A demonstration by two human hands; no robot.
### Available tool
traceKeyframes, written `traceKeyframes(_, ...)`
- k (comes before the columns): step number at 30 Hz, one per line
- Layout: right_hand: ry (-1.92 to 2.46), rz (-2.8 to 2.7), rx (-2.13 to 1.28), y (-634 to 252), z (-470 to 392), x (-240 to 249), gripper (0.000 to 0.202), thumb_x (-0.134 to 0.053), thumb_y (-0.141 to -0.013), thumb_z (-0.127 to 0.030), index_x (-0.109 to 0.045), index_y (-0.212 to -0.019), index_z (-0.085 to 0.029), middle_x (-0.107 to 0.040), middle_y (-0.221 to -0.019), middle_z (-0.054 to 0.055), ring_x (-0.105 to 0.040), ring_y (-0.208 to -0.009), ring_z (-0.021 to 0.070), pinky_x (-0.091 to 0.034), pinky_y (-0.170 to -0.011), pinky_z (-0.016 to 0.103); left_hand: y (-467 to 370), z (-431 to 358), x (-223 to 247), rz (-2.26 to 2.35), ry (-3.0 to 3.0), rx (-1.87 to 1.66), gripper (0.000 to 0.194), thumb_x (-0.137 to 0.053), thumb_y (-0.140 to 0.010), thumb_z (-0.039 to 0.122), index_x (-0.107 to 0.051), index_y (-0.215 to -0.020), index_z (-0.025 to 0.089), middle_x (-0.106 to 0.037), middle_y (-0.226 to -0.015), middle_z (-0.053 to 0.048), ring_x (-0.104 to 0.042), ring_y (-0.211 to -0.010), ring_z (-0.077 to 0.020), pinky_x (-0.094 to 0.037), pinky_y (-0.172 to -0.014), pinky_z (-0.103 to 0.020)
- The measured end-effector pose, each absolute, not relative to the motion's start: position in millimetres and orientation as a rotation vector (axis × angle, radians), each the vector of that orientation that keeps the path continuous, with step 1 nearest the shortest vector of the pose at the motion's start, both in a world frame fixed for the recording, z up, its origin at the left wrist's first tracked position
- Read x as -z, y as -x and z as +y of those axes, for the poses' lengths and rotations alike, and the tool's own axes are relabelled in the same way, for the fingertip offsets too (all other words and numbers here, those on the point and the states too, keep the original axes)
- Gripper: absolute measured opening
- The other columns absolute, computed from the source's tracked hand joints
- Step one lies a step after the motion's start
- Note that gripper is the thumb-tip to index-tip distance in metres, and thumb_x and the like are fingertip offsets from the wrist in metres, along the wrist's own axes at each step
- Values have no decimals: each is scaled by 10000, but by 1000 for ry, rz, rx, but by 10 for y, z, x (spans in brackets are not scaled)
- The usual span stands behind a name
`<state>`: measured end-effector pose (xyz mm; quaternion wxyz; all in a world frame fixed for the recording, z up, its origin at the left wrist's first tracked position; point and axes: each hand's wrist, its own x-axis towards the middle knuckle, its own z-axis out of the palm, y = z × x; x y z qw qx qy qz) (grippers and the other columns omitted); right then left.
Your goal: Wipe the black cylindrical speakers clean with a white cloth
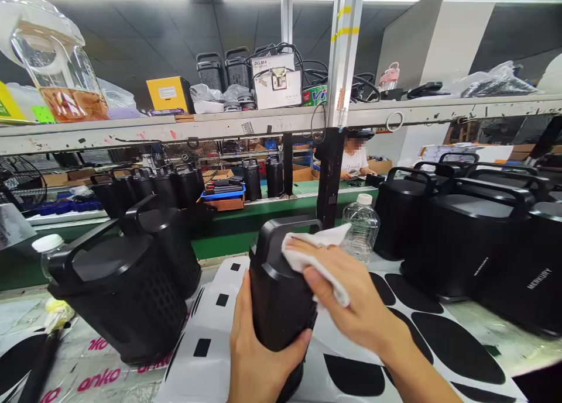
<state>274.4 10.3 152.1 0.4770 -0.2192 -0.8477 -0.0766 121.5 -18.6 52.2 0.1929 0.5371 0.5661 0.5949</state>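
A black speaker-like unit with a top handle (283, 298) is tilted in front of me over the bench. My left hand (263, 344) is wrapped round its lower body, thumb on the near side. In my right hand (346, 292) is a white cloth (322, 245), bunched under the fingers and pressed on the unit's top beside the handle. The fingertips are partly covered by the cloth. Below the unit lie white sheets with black die-cut shapes (456, 344).
More black handled units stand at left (118, 286) and at right (465, 239). A clear bottle with a white cap (362, 227) is behind my right hand. A metal post (331, 175) and an overhead shelf (228, 124) cross ahead. A person (353, 160) sits beyond the green conveyor (228, 230).
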Motion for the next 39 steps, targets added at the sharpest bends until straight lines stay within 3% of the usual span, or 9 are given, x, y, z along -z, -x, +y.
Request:
traceKeyframes(5, 471, -1918, 301, -3152, 284, -1118, 537, -448, -941, -96, -459, -1466, -205, -636, -1329, 114, -571, -1265, 251, -461, -1039, 438, -1234, -184, -564, 1541, -1545, -1658, 1011, -818, -606, 348, -342, -1497, 300, -423, -1549, -70, -407, -1420, -334, -334, -1183, -528)
traceKeyframes(7, 591, -1820, 356, -3340, 405, -878, 494, -459, -943, -120, -513, -1423, -226, -664, -1275, 110, -603, -1213, 271, -468, -1021, 480, -1212, -170, -590, 1532, -1530, -1632, 1012, -813, -625, 351, -322, -1508, 301, -406, -1562, -67, -382, -1437, -324, -305, -1200, -526)
traceKeyframes(10, 1017, -1813, 251, -3567, 607, -568, 319, -482, -971, -356, -688, -1154, -195, -720, -1122, 140, -668, -1064, 324, -520, -929, 548, -1161, -155, -608, 1513, -1485, -1619, 1047, -805, -657, 362, -246, -1540, 305, -380, -1578, -65, -353, -1453, -317, -263, -1217, -526)
traceKeyframes(12, 1204, -1836, 174, -3637, 663, -505, 424, -496, -938, -531, -724, -1012, -181, -732, -1061, 168, -683, -1012, 363, -545, -867, 587, -1153, -157, -602, 1492, -1463, -1628, 1064, -803, -668, 362, -209, -1550, 311, -366, -1584, -65, -344, -1457, -318, -257, -1218, -524)
traceKeyframes(19, 876, -1773, -49, -3257, 276, -1453, 412, -507, -988, -459, -561, -1354, -280, -563, -1416, 64, -497, -1330, 241, -403, -1109, 433, -1344, -248, -668, 1611, -1542, -1570, 1065, -830, -616, 314, -281, -1528, 286, -359, -1575, -105, -309, -1460, -356, -241, -1198, -589)
traceKeyframes(23, 847, -1876, -72, -3141, 496, -1776, 401, -553, -917, -593, -693, -1027, -233, -693, -1021, 63, -623, -971, 242, -489, -874, 375, -1156, -257, -608, 1339, -1594, -1413, 1046, -837, -647, 365, -285, -1533, 292, -345, -1589, -108, -317, -1465, -346, -274, -1195, -556)
traceKeyframes(27, 972, -1622, -252, -3385, 846, -1540, 604, -603, -736, -799, -584, -646, -203, -499, -565, -22, -446, -539, 143, -358, -524, 277, -858, -222, -276, 1301, -1266, -1504, 693, -481, -923, 614, -361, -1494, 240, -391, -1564, -124, -394, -1433, -278, -257, -1219, -506)
traceKeyframes(32, 966, -1383, -169, -3703, 759, -1150, 669, -539, -711, -874, -556, -623, -211, -419, -489, -40, -355, -453, 123, -272, -445, 272, -873, -273, 79, 1418, -967, -1382, 754, -474, -860, 737, -598, -1317, 149, -478, -1509, -162, -304, -1484, -318, -99, -1263, -501)
traceKeyframes(39, 891, -1193, -85, -3706, 373, -1190, 653, -544, -710, -875, -596, -737, -225, -482, -533, -14, -426, -450, 158, -305, -423, 295, -933, -328, 94, 1140, -992, -1624, 749, -566, -771, 773, -667, -1262, 216, -646, -1350, -106, -404, -1433, -315, -287, -1220, -437)
